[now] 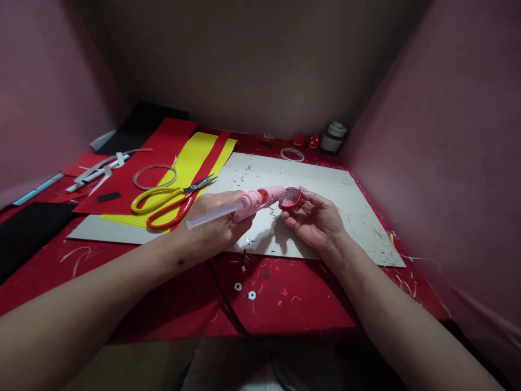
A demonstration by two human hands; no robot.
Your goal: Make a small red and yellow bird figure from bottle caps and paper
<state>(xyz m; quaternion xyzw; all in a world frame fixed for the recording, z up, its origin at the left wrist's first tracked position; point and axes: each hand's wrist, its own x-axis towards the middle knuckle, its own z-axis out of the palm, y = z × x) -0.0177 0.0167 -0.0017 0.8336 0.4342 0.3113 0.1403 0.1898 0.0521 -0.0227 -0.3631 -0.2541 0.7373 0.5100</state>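
My left hand (215, 220) is closed round a pink hot glue gun (251, 203), with a clear glue stick (209, 215) poking out of its back end. The gun's nozzle end reaches the rim of a small red coiled-paper cup (290, 197); whether it touches cannot be seen. My right hand (315, 217) grips this cup between thumb and fingers, its hollow, shiny inside tilted toward me. Both hands are above a light grey board (337, 190). Scissors (179, 201) with one yellow and one red handle lie open just left of my left hand.
Yellow (195, 149) and red corrugated sheets (166, 138) lie at left, with a ring (154, 177) on them. Another ring (292, 155), two small red figures (313, 141) and a jar (334, 137) stand behind. Paper eyes (251, 295) and scraps lie in front. A dark cord (228, 304) hangs over the edge.
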